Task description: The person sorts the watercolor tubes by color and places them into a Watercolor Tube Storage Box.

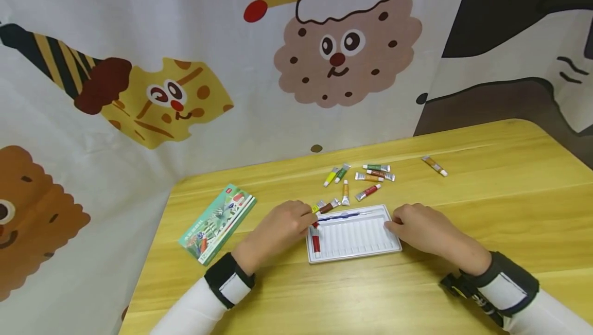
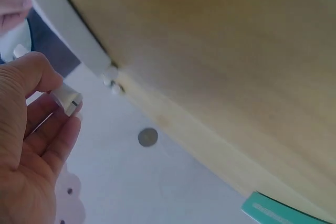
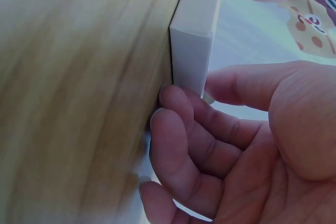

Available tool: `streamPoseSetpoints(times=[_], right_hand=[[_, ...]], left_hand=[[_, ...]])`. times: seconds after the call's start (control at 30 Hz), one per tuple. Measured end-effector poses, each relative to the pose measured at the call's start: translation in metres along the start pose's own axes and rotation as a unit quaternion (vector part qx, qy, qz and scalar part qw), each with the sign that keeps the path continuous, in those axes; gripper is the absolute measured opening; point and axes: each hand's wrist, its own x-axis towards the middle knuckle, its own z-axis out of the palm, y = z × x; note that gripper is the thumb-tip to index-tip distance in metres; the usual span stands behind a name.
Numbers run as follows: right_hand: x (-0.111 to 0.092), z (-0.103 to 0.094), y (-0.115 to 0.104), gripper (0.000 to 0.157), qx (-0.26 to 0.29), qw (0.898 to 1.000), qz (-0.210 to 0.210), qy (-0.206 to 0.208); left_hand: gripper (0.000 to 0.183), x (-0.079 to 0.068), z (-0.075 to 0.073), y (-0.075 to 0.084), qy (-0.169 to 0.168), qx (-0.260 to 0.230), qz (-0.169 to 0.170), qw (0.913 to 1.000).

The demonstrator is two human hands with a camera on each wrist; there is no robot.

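white tray point(image 1: 356, 240) lay flat on the wooden table point(image 1: 333, 299), between the two hands. left hand point(image 1: 289, 223) was over its far left part, grasping a small paint tube point(image 2: 66, 99) between thumb and fingers; flat crimped end showed, colour of the label hard to tell. right hand point(image 1: 423, 228) was closed on the tray's right edge, thumb to one side of the wall, fingers to the other.

one red tube point(image 1: 316, 244) lay in the leftmost slot; the other slots in sight looked bare. blue brush point(image 1: 340, 216) lay along the tray's far side, its near-left end close to the left fingers.

risks, as judged: a knuckle could have caught the brush and rolled it out of its groove. a tube let go askew might have landed across the ridges or on the red tube, since the fingers hid the spot. a tug or lift from the right hand would have tilted the tray and slid its contents. brown tube point(image 1: 330, 206), just beyond the far rim, could have been knocked away by a sweep of the left hand. green box point(image 1: 217, 224) lay well apart, in little danger.
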Motion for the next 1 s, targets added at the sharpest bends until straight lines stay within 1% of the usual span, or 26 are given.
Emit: streamPoseSetpoints(times=[0.13, 0.23, 0.4, 0.57, 0.8, 0.93, 1.0], right_hand=[[0.0, 0.0, 0.001, 0.035, 0.002, 1.0, 0.001, -0.001], [0.0, 0.001, 0.002, 0.036, 0.002, 1.0, 0.003, -0.001], [0.001, 0.001, 0.002, 0.037, 0.003, 1.0, 0.004, -0.004], [0.001, 0.001, 0.002, 0.036, 0.005, 1.0, 0.0, -0.003], [0.0, 0.0, 0.001, 0.036, 0.006, 1.0, -0.002, -0.002], [0.0, -0.001, 0.001, 0.036, 0.005, 1.0, -0.003, -0.002], [0.0, -0.001, 0.001, 0.036, 0.005, 1.0, -0.003, -0.001]], left_hand=[[0.01, 0.0, 0.002, 0.009, -0.032, 0.034, 0.038, 0.9982], [0.01, 0.001, 0.004, 0.014, -0.045, 0.061, 0.064, 0.995], [0.008, 0.001, 0.006, 0.02, -0.06, 0.087, 0.084, 0.9908], [0.007, 0.002, 0.007, 0.023, -0.078, 0.108, 0.097, 0.9864], [0.01, 0.005, 0.008, 0.026, -0.091, 0.106, 0.105, 0.9846], [0.009, 0.005, 0.012, 0.026, -0.084, 0.097, 0.098, 0.9868], [0.009, 0.004, 0.014, 0.025, -0.067, 0.086, 0.08, 0.9908]])
